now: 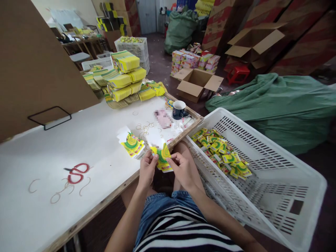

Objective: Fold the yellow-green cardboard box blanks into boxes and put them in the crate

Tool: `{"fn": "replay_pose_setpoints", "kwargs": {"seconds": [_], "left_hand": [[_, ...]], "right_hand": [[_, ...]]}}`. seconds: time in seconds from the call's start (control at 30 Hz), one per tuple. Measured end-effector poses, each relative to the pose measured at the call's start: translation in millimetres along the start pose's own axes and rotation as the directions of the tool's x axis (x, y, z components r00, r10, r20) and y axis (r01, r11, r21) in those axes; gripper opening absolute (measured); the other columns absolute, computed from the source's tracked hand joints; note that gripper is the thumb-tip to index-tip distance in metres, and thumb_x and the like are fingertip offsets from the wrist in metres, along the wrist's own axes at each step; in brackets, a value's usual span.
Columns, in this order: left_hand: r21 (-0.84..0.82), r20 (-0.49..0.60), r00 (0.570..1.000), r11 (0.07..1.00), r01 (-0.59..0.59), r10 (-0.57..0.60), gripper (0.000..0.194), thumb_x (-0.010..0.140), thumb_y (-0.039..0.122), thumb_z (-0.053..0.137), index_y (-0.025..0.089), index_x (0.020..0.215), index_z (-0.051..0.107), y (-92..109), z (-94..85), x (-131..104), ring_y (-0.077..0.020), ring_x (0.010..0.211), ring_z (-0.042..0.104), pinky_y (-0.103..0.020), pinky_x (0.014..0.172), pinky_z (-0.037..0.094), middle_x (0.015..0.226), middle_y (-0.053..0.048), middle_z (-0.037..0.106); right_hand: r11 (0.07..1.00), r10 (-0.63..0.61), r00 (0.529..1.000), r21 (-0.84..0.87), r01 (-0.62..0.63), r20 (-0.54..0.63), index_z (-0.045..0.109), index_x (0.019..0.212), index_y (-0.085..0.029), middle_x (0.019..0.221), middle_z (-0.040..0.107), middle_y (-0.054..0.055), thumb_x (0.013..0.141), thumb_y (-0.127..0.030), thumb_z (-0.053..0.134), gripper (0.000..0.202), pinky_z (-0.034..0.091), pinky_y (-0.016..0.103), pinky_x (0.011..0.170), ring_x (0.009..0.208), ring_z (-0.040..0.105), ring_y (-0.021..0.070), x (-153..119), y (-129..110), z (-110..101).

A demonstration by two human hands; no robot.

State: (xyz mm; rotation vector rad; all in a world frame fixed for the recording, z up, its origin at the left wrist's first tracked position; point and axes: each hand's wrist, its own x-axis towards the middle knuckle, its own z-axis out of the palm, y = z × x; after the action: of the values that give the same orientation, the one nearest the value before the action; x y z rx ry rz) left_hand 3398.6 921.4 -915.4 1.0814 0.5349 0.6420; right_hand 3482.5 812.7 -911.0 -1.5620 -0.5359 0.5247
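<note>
Between my two hands, over my lap at the table's edge, is a yellow and green printed carton (pixel 164 156). My left hand (pixel 148 168) pinches its left side, and my right hand (pixel 182 169) grips its right side with thumb and fingers. Whether the carton is flat or partly folded I cannot tell. Just left of my left hand, a small pile of similar flat cartons (pixel 131 144) lies on the white table (pixel 105 147). To my right, a white plastic crate (pixel 265 199) holds many small yellow and green packets (pixel 223 150).
Red-handled scissors (pixel 78 172) and loose rubber bands (pixel 143 130) lie on the table. A dark mug (pixel 179 110) stands near its right edge. Stacked carton bundles (pixel 123 77) rise at the back. Beyond are an open cardboard box (pixel 195 84) and a green sack (pixel 278 108).
</note>
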Motion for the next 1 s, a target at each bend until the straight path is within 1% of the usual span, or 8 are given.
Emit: {"fn": "replay_pose_setpoints", "kwargs": {"seconds": [0.07,0.17,0.23,0.33,0.57,0.7,0.83,1.0], "left_hand": [[0.047,0.000,0.999,0.998,-0.044,0.044,0.056,0.077,0.031,0.074,0.022,0.123,0.044,4,3.2,-4,-0.0154,0.079,0.069,-0.025,0.072,0.054,0.090,-0.002,0.071],[0.102,0.073,0.997,0.994,-0.041,0.034,0.074,0.078,0.027,0.073,0.027,0.135,0.027,13,5.6,-10,-0.0188,0.087,0.070,-0.029,0.075,0.055,0.100,-0.005,0.071],[0.127,0.164,0.986,0.992,-0.008,-0.013,0.076,0.080,0.028,0.071,0.027,0.139,0.023,20,5.4,-13,-0.0220,0.094,0.069,-0.033,0.078,0.056,0.108,-0.009,0.069],[0.129,0.279,0.957,0.991,0.039,-0.074,0.077,0.081,0.031,0.070,0.027,0.142,0.025,29,3.9,-15,-0.0262,0.102,0.067,-0.036,0.083,0.055,0.115,-0.012,0.067],[0.131,0.385,0.906,0.982,0.138,-0.179,0.076,0.078,0.030,0.072,0.031,0.142,0.031,46,5.4,-17,-0.0265,0.087,0.071,-0.034,0.070,0.057,0.104,-0.009,0.070],[0.099,0.403,0.903,0.988,0.121,-0.151,0.052,0.076,0.026,0.075,0.024,0.120,0.047,46,8.0,-18,-0.0223,0.082,0.071,-0.029,0.068,0.056,0.095,-0.006,0.072],[0.095,0.426,0.894,0.990,0.107,-0.138,0.035,0.078,0.021,0.073,0.021,0.102,0.047,41,9.8,-20,-0.0190,0.084,0.070,-0.024,0.067,0.054,0.091,-0.004,0.071],[0.072,0.403,0.904,0.989,0.127,-0.146,0.061,0.079,0.022,0.071,0.025,0.128,0.034,33,10.9,-20,-0.0207,0.086,0.070,-0.028,0.070,0.056,0.099,-0.006,0.070]], "right_hand": [[0.999,-0.023,0.999,-0.022,0.022,-0.026,0.059,0.081,-0.018,0.072,0.062,0.002,0.081,-0.042,0.065,0.025,0.046,0.026,0.059,0.064,0.057,0.0153,2,1,-2],[0.998,-0.058,0.995,-0.002,0.059,0.082,0.058,0.106,-0.018,0.088,0.064,0.004,0.080,-0.037,0.067,0.034,0.049,0.026,0.061,0.069,0.059,0.0150,5,0,-10],[0.996,-0.093,0.979,0.014,0.092,0.183,0.049,0.127,-0.021,0.099,0.064,0.005,0.081,-0.034,0.067,0.051,0.050,0.026,0.063,0.072,0.061,0.0143,8,-4,-19],[0.990,-0.138,0.948,0.079,0.120,0.287,0.043,0.135,-0.024,0.100,0.063,0.005,0.085,-0.032,0.063,0.055,0.051,0.026,0.067,0.079,0.062,0.0151,13,-14,-32],[0.989,-0.145,0.900,0.048,0.137,0.412,0.046,0.131,-0.022,0.080,0.062,0.001,0.090,-0.033,0.056,0.044,0.042,0.023,0.053,0.062,0.055,0.0124,16,-34,-50],[0.986,-0.148,0.887,-0.004,0.167,0.438,0.054,0.121,-0.021,0.068,0.055,-0.002,0.090,-0.037,0.055,0.036,0.036,0.022,0.049,0.053,0.047,0.0106,16,-37,-52],[0.976,-0.152,0.876,-0.071,0.206,0.457,0.063,0.101,-0.019,0.068,0.055,-0.001,0.090,-0.041,0.052,0.026,0.037,0.023,0.051,0.057,0.049,0.0118,18,-42,-55],[0.947,-0.217,0.874,-0.124,0.296,0.434,0.064,0.081,-0.018,0.072,0.058,0.003,0.092,-0.040,0.049,0.029,0.041,0.027,0.058,0.064,0.052,0.0148,22,-45,-57]]}}
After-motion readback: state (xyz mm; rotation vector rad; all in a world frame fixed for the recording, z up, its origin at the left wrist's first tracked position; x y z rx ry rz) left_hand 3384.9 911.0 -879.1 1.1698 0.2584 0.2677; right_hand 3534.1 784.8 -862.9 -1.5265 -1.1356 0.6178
